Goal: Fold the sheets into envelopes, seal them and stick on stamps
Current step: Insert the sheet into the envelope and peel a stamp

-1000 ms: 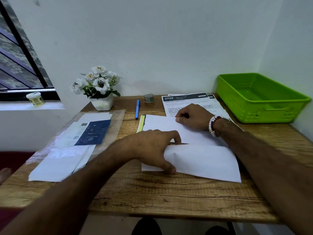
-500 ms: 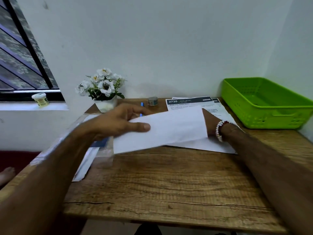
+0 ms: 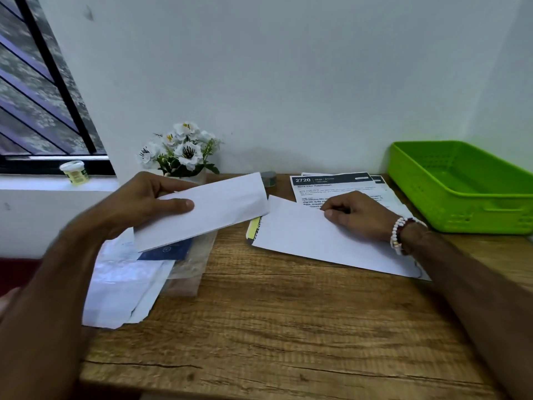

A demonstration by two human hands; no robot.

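My left hand grips a folded white sheet by its left end and holds it in the air over the left part of the wooden desk. My right hand, with a bead bracelet on the wrist, rests with curled fingers on a flat white sheet on the desk. Under that sheet a yellow strip shows at its left edge. Printed pages headed 2720 lie behind my right hand.
A green plastic tray stands at the back right. A white flower pot and a small grey roll sit by the wall. A plastic sleeve with white papers and a blue card lies at the left. A small jar is on the windowsill.
My left hand lifted the folded sheet off the desk and carried it to the left. My right hand stayed on the flat sheet, which is now uncovered.
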